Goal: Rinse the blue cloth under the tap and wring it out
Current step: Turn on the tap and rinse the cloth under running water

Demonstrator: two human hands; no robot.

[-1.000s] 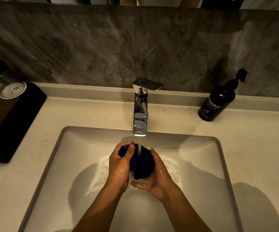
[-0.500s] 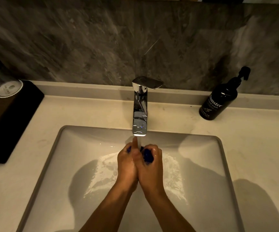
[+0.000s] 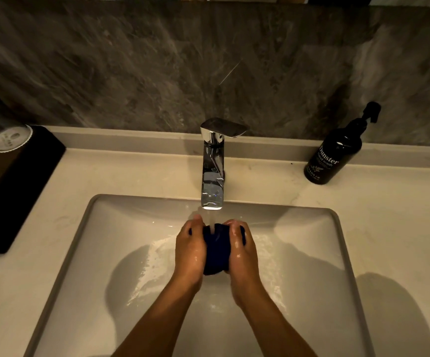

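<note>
Now the blue cloth (image 3: 216,249) is bunched and gripped between left hand (image 3: 190,249) and right hand (image 3: 242,251), over the sink (image 3: 85,228) middle, under the tap (image 3: 212,173) stream. Judged soft, soaked, heavy, slippery; best held at both ends for wringing.

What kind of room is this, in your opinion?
Most likely a bathroom, perhaps a hotel one. A chrome tap runs into a rectangular sink, a black hand wash bottle stands on the counter, and capped glasses sit on a dark tray.
</note>
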